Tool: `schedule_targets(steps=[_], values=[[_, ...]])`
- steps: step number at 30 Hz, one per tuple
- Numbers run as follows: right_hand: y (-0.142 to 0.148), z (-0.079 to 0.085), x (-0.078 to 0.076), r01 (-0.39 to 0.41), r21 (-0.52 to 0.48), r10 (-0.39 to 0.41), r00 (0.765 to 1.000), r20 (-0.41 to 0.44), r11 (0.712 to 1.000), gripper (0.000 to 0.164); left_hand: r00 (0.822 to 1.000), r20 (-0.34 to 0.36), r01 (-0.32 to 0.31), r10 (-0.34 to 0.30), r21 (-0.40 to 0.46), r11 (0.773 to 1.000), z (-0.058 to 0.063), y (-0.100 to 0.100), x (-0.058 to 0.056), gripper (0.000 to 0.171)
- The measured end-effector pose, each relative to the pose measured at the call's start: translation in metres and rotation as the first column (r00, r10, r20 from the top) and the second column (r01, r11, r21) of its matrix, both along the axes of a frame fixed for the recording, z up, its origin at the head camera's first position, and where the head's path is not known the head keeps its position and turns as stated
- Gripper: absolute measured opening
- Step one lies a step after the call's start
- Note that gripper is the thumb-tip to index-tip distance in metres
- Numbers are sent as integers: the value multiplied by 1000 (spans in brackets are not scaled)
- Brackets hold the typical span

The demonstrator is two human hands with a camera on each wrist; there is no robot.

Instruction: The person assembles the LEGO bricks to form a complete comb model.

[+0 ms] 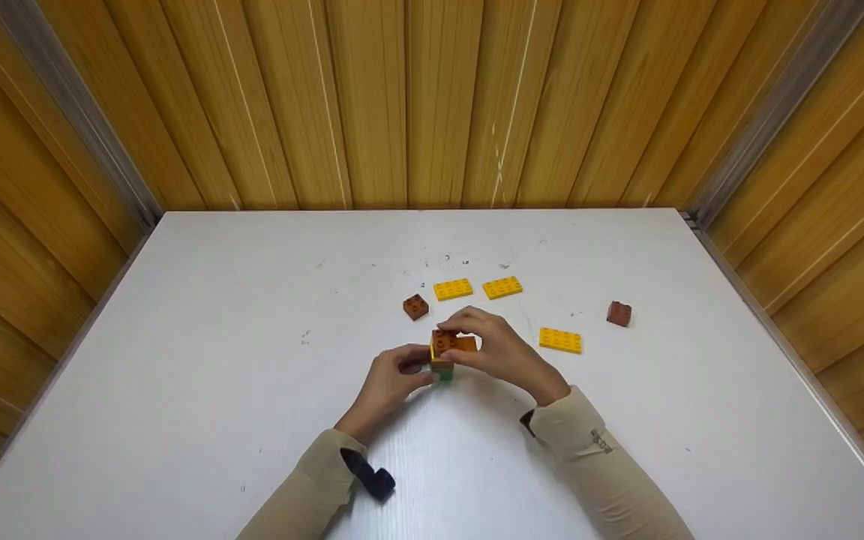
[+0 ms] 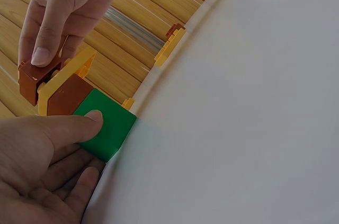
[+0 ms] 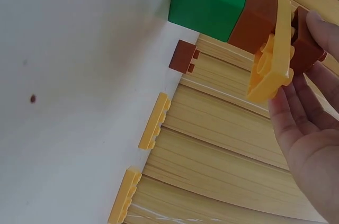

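A small stack stands before me: a green block (image 2: 117,123) at the bottom, a brown brick (image 3: 255,17) on it, and a yellow plate (image 3: 275,62) on top that juts out to the right. My left hand (image 1: 391,379) grips the green block low down, its thumb flat on one face. Between thumb and fingers, my right hand (image 1: 503,349) pinches another brown brick (image 3: 303,44) right at the studs of the yellow plate. In the left wrist view that brick sits slightly tilted, with a dark gap showing along the plate.
Beyond the hands lie a loose brown brick (image 1: 415,307) and two yellow plates (image 1: 453,289). A third yellow plate (image 1: 560,340) and a reddish-brown brick (image 1: 619,313) lie to the right on the white table (image 1: 214,360). Wood-patterned walls (image 1: 439,105) enclose the table's back and sides.
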State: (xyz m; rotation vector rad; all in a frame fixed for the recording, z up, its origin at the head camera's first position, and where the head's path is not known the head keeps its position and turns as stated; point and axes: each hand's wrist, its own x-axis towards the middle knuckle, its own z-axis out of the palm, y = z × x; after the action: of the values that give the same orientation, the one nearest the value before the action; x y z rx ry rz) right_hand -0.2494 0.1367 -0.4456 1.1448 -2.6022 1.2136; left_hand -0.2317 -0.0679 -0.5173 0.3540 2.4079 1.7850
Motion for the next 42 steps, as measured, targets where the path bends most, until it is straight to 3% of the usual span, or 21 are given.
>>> schedule_targets(steps=[32,42], values=[[-2,-5,0,44,-5,-44,999,26,999,33,1000,10,-6,6,-8,1000,2,1,1,39],[-3,-4,2,56,7,-56,993,106,998,35,1000,8,-12,12,-41,999,2,1,2,38]])
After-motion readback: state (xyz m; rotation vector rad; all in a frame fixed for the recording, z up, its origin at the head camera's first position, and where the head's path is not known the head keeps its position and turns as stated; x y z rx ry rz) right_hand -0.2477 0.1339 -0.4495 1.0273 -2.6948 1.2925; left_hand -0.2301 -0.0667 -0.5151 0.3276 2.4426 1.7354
